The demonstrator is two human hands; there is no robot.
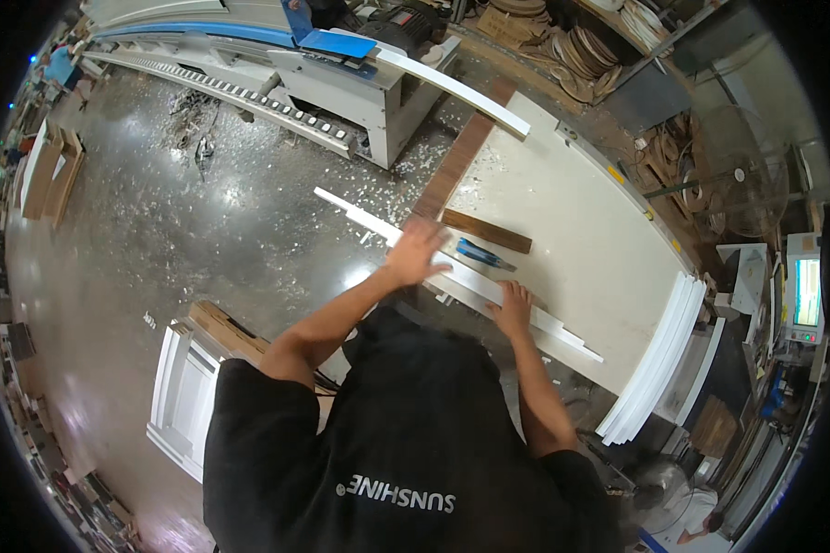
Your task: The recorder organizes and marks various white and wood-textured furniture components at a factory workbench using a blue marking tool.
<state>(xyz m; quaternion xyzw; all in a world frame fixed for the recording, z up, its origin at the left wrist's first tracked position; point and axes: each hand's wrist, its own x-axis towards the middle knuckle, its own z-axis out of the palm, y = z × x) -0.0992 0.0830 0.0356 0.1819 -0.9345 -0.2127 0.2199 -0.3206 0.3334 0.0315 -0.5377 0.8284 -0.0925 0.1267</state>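
A bundle of long white strips (470, 281) lies slantwise along the near edge of a pale worktable (572, 221), its ends staggered. My left hand (418, 251) is closed over the bundle near the table's left corner, thumb apart from the fingers. Farther right, my right hand (513, 309) grips the same strips, fingers bent over them. The strips' far left end sticks out past the table above the floor. Just beyond my hands lie a blue utility knife (482, 254) and a short brown wooden block (487, 230). The undersides of both hands are hidden.
A brown board (461, 161) runs along the table's left side. Beyond it stands a long machine (341, 92), with a white strip (461, 92) reaching from it over the table. More white strips (659, 369) are stacked at right. White frames (180, 396) stand at lower left; scraps litter the floor.
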